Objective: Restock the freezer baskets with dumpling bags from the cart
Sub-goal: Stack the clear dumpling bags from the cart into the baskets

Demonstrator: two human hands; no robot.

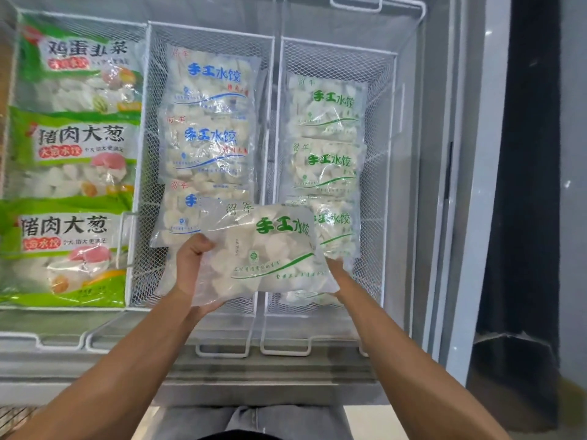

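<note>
I hold a clear dumpling bag with green print (270, 252) over the near ends of the middle and right freezer baskets. My left hand (192, 268) grips its left edge, thumb on top and fingers under. My right hand (333, 269) is mostly hidden beneath the bag's right edge, supporting it. The right basket (386, 173) holds three green-print bags (327, 163) in a row. In the middle basket (149, 173) lie three blue-print bags (209, 138).
The left basket holds three large green-packaged dumpling bags (76, 147). White wire basket handles (286, 350) stick out along the freezer's near edge. The freezer's grey frame (457, 185) and a dark gap run down the right side. The cart is out of view.
</note>
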